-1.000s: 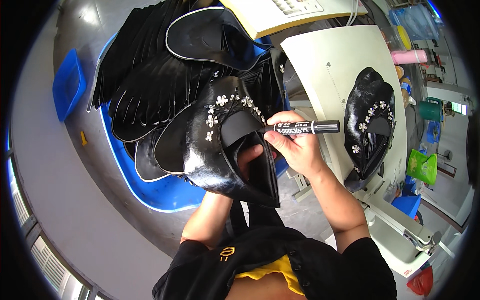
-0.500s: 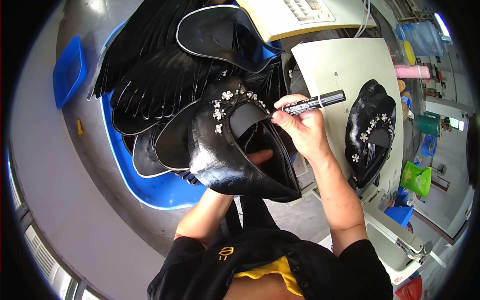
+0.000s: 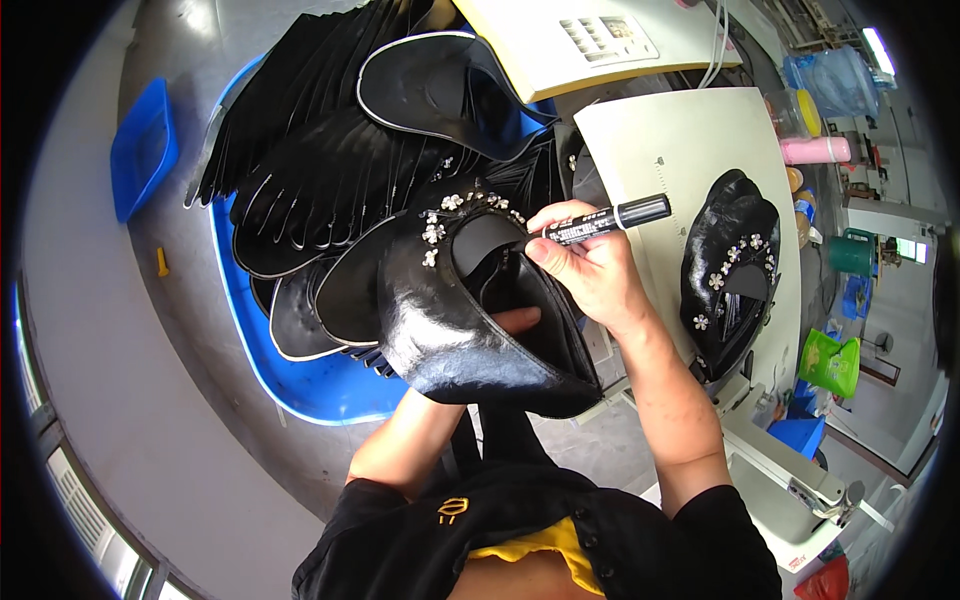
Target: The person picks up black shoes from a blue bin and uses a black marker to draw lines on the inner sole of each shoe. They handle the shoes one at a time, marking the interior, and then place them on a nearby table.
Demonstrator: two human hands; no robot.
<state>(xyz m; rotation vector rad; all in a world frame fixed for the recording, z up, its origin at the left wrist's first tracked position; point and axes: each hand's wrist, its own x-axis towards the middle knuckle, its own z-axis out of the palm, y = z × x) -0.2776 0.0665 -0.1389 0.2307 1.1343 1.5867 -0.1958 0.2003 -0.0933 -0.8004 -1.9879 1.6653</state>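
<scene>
A glossy black shoe upper (image 3: 430, 340), trimmed with white flower-shaped ornaments and beads around its opening, is held up in front of me. My left hand (image 3: 517, 320) grips it from below; one finger shows inside the opening, and the rest is hidden behind the upper. In my right hand (image 3: 595, 270) is a black marker pen (image 3: 610, 220), pinched between thumb and fingers. Its tip end points left, at the rim of the opening beside the beads; whether it touches I cannot tell. A second decorated black upper (image 3: 733, 275) lies on the white tabletop to the right.
Behind the held piece, a blue tub (image 3: 300, 390) is heaped with many black uppers (image 3: 330, 170). Right of it stands a white work table (image 3: 630, 140), with a pale machine top (image 3: 530, 50) beyond. Another blue bin (image 3: 145, 150) and a yellow piece (image 3: 162, 262) are on the floor.
The marker has shifted slightly left and down, along the rim of the opening. The held upper sits a little lower in view; both hands keep their grip.
</scene>
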